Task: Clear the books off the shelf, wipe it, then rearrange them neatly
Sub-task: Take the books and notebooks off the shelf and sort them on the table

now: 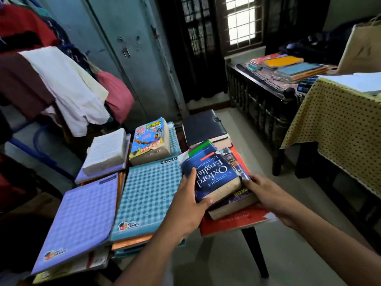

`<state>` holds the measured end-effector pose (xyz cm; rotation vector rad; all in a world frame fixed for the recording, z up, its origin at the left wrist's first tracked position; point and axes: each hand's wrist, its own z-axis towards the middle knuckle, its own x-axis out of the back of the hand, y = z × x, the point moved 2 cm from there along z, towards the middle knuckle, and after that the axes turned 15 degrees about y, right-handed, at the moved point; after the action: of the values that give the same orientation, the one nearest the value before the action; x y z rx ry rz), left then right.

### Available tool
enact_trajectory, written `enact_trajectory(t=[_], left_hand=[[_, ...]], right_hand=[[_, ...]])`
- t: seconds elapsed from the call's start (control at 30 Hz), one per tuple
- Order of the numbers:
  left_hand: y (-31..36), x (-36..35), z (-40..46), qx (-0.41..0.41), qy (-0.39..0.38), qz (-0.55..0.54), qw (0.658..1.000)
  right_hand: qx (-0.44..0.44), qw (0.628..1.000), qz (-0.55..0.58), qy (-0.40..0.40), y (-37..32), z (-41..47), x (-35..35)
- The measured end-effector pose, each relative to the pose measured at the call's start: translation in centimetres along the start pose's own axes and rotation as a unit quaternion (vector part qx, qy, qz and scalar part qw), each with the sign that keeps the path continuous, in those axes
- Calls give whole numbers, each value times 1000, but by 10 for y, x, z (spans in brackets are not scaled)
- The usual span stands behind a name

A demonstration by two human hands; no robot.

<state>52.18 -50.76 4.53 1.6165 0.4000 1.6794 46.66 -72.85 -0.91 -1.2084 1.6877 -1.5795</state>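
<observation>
Blue dictionary [210, 172] gripped by two hands: left hand [185, 205], right hand [266, 195]

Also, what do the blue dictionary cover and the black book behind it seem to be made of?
The dictionary looks like glossy card or laminated paper: light glares off its cover, and the page edges are yellowed paper. The black book looks like matte leather or imitation leather, with a clasp tab on its side; I cannot tell which.
</observation>
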Motion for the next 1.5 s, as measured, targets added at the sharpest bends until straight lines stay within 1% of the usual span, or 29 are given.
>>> enact_trajectory(t=[0.03,0.07,0.1,0.13,0.17,0.2,0.3,0.33,0.4,0.47,0.53,0.67,0.7,0.8,0.87,0.93,0.97,1.0,1.07,1.1,1.13,1.17,1.2,1.27,1.3,1.33,1.37,1.43,1.5], left_hand=[[-1,-1,0,7,-1,-5,1000],[-1,0,-1,9,-1,-11,1000],[-1,0,-2,9,-4,-14,1000],[1,-1,-3,7,-4,-16,1000],[1,-1,-5,8,-4,-19,1000],[2,-2,-6,12,-3,-25,1000],[5,-5,-9,40,-19,-35,998],[5,-5,-10,43,-23,-32,998],[4,-3,-8,37,-15,-19,999],[4,-2,-4,32,-9,2,999],[5,-1,0,30,-20,17,999],[6,2,9,12,-47,21,999],[6,1,10,6,-54,24,998],[8,-2,13,-8,-67,33,997],[9,-3,14,-17,-66,32,997],[10,-4,13,-20,-70,20,997],[9,-3,11,-17,-73,8,997],[10,-2,9,-16,-74,-2,997],[12,4,1,-25,-66,-34,997],[14,9,-2,-32,-55,-56,996],[16,17,-4,-39,-38,-83,995],[18,28,-7,-38,-14,-107,993],[19,43,-10,-29,17,-131,991],[20,74,-15,-20,76,-170,982],[14,95,-24,-24,110,-179,977],[9,113,-31,-41,140,-182,972],[-4,140,-44,-49,174,-172,968],[-26,180,-68,-45,233,-145,961],[-76,235,-113,-2,327,-104,939]], right_hand=[[59,994,-88,8,-5,0,6],[126,975,-183,22,-12,0,11],[194,940,-278,40,-17,2,15],[242,904,-349,54,-22,2,19],[262,885,-382,55,-25,5,22],[256,888,-381,35,-26,6,23],[189,946,-258,-52,-11,10,15],[171,960,-215,-58,-4,11,12],[147,976,-154,-43,7,14,8],[135,983,-121,-29,11,17,3],[132,985,-110,-10,8,17,-2],[179,977,-112,25,10,13,-7],[179,978,-103,34,10,12,-6],[129,991,-35,33,8,11,-5],[114,993,-9,33,4,8,-6],[130,991,-18,23,0,3,-7],[142,989,-23,27,-3,-1,-6],[167,984,-28,49,-6,-3,-4],[254,958,-36,131,-20,-9,4],[304,936,-44,171,-32,-14,7],[354,914,-50,192,-46,-21,5],[401,896,-57,183,-63,-30,-2],[442,883,-61,147,-82,-43,-17],[488,869,-67,41,-111,-65,-53],[506,860,-63,-22,-123,-77,-80],[519,850,-54,-68,-133,-87,-102],[529,840,-41,-110,-144,-100,-132],[531,832,-33,-160,-162,-119,-170],[537,809,-21,-238,-176,-156,-234]])
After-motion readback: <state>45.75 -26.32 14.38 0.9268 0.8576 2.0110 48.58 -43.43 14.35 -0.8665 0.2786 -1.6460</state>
